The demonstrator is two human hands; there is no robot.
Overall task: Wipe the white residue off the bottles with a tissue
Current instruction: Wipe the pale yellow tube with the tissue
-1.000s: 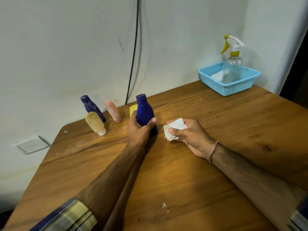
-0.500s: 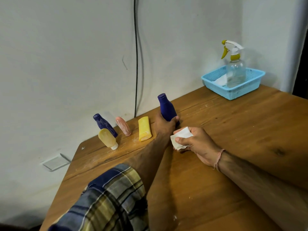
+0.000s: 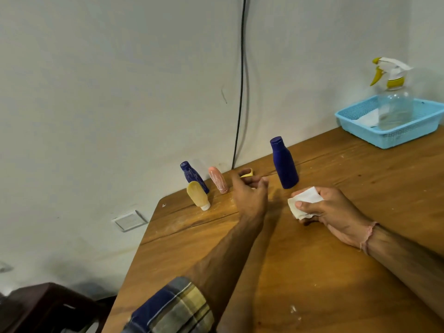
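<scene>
- Right grip point(image 3: 336, 212): rests on the bench point(image 3: 312, 272) right of centre. The fingers are curled round a folded white tissue point(image 3: 304, 200) and the thumb is pressed across its front. A reddish thread band point(image 3: 368, 236) sits at the wrist. White specks point(image 3: 294, 311) lie on the bench toward its near edge.
- Left grip point(image 3: 249, 195): the arm comes in over the near edge with a plaid sleeve point(image 3: 173, 308) rolled on the forearm. The fingers are loosely curled and the back of the hand faces the camera.
- Yellow tube point(image 3: 247, 174): shows only as a sliver behind the left fingers. Cannot tell whether the grip touches or holds it.
- Large blue bottle point(image 3: 284, 164): stands on its base, cap up, free of both grips. It is just beyond the tissue, toward the far edge.
- Far left corner, three items standing close together:
  - Tan tube point(image 3: 198, 195): stands on its white cap, nearest of the three.
  - Small dark blue bottle point(image 3: 192, 175): right behind the tan tube, with white streaks on its body.
  - Pink tube point(image 3: 218, 180): just right of the other two, also streaked white.
- Far right corner: a light blue basket point(image 3: 389, 138) holds a clear spray bottle point(image 3: 394, 104) with a white and yellow trigger head. A white sheet point(image 3: 367, 118) lies beside the bottle.
- Wall: a black cable point(image 3: 240, 92) runs down to the far edge behind the left grip. A white plate point(image 3: 129, 221) sits low on the wall, past the left edge.
</scene>
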